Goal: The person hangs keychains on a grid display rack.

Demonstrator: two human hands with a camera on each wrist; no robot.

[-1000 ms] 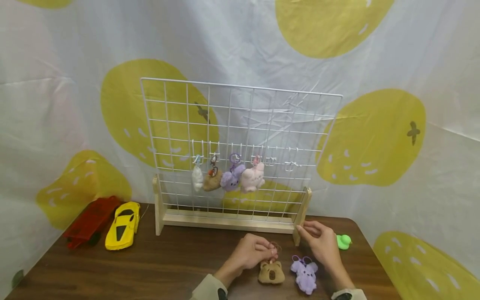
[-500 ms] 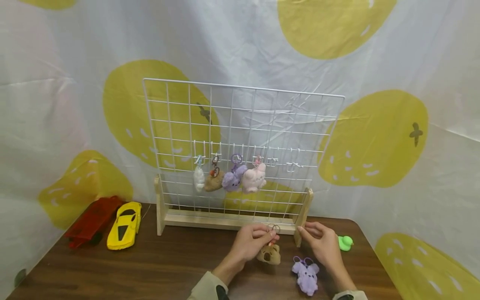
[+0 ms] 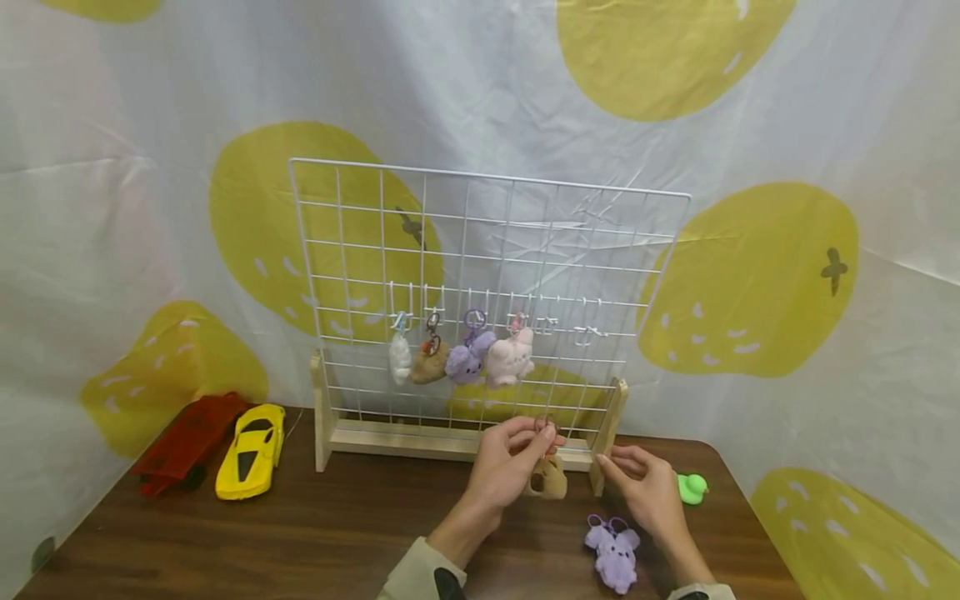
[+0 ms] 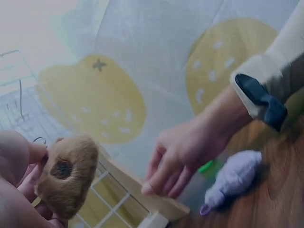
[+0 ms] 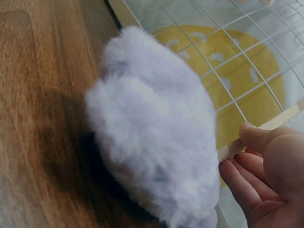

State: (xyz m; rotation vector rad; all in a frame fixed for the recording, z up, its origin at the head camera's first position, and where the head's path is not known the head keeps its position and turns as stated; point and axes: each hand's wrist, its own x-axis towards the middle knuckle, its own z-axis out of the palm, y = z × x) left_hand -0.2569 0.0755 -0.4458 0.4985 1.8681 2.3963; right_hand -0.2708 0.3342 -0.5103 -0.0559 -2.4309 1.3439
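Note:
My left hand pinches the ring of a brown plush keychain, which dangles below the fingers in front of the rack's wooden base. In the left wrist view the brown plush shows its dark nose beside the fingers. My right hand grips the right wooden foot of the white wire grid rack, thumb on one side and fingers on the other. A purple plush keychain lies on the table by the right wrist. White, brown, purple and pink plush keychains hang from hooks on the grid.
Bare hooks stick out at the grid's right. A green rubber duck sits beyond the right hand. At the far left a yellow toy car and a red toy vehicle stand on the wooden table. A patterned curtain hangs behind.
My left hand has lifted the brown plush keychain off the table and carried it up and forward toward the rack. The right hand has kept its grip on the wooden foot.

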